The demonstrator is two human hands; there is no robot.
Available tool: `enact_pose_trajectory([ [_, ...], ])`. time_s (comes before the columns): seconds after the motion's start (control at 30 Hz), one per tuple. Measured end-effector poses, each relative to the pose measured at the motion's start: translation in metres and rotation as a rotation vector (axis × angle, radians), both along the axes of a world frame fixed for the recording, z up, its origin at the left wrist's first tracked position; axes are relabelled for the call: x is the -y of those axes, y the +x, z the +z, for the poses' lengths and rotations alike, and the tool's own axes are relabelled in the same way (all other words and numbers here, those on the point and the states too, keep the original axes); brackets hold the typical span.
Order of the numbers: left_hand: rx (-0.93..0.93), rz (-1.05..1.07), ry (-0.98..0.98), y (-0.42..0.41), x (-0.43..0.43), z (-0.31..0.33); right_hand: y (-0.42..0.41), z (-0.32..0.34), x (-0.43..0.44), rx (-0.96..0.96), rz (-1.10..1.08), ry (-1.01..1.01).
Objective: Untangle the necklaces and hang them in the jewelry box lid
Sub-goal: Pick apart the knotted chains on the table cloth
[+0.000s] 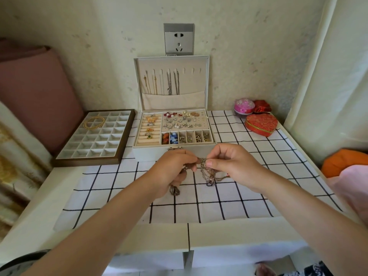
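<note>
**Tangled necklaces**: a clump of dull silver and bronze chains held just above the checked cloth, directly in front of the jewelry box. Its long axis runs roughly vertical. The knotted top sits between the two hands and loose strands hang down to a dark pendant at the low end. A few strands trail right, under the right hand. A separate loop droops below the left palm.

**Left hand**: fingers curled, thumb and forefinger pinching the left side of the knot. Back of the hand up, forearm reaching in from the lower left.

**Right hand**: thumb and forefinger pinching the right side of the knot, the other fingers bent loosely above. Forearm enters from the lower right. The two hands' fingertips nearly meet.

**Jewelry box**: open, with rings, earrings and small compartments in its base.

**Lid**: upright against the wall, with several gold and silver chains hung on its left hooks, their ends in a fabric pocket.

**Compartment tray**: left of the box, with a gold chain coiled at its far end.

**Heart-shaped box**: red, lying right of the jewelry box. A pink round box stands behind it.
</note>
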State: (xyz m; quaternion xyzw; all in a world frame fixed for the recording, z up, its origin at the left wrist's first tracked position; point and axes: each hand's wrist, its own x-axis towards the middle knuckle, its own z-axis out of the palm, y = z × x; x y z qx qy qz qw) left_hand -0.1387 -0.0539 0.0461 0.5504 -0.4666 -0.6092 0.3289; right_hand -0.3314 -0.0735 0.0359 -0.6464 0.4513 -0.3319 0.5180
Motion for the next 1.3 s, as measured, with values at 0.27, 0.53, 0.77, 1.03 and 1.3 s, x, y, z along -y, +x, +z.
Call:
enact_pose_trajectory([
  [0.27, 0.394, -0.093, -0.283, -0.012, -0.003, -0.003, 0.001, -0.003, 0.0, 0.075, 0.035, 0.032],
  [0.53, 0.398, -0.081, -0.353, -0.003, 0.001, 0.002, 0.009, -0.002, -0.003, -0.1, 0.035, -0.048],
  [0.77, 0.622, -0.164, -0.414, 0.001, 0.003, -0.001, 0.002, 0.003, -0.001, -0.464, 0.055, -0.257],
  [1.03, 0.693, -0.173, -0.4, 0.0, 0.003, 0.001, 0.01, 0.001, -0.004, -0.316, 0.064, -0.171],
  [1.3, 0.602, -0.282, -0.412, 0.004, 0.008, 0.005, 0.017, -0.004, -0.005, -0.045, -0.011, -0.075],
])
